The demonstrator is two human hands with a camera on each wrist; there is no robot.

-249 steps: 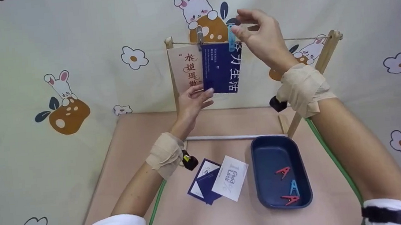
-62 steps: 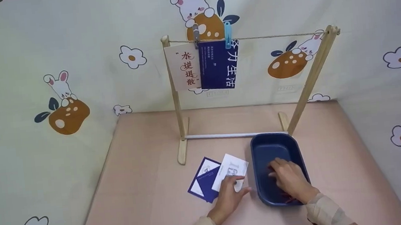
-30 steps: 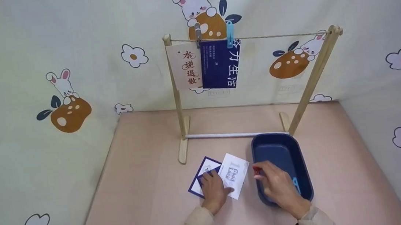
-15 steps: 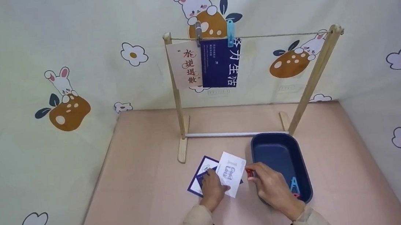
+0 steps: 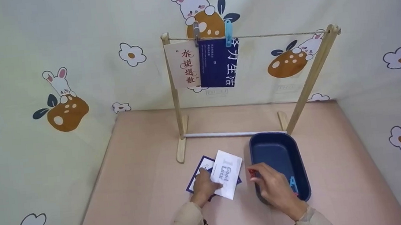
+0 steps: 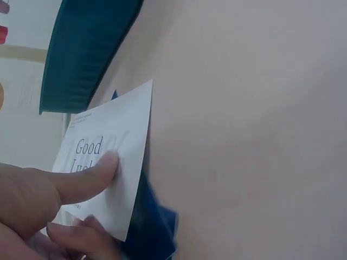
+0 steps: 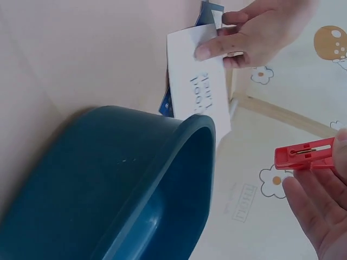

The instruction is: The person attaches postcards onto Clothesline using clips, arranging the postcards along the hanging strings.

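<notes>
Pinching a white rectangular paper card [image 5: 228,174], the left grip [image 5: 204,186] holds it off navy paper cards [image 6: 148,225] beneath, while the right grip [image 5: 275,184] pinches a red plastic clothespin [image 7: 289,157] by its tail, leaving the nose free.

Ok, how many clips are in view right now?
5: a grey clip and a light-blue clip on the rope, a red clip in the right hand, a blue clip and a partly hidden second red clip in the tray. The hand may hide more.
</notes>
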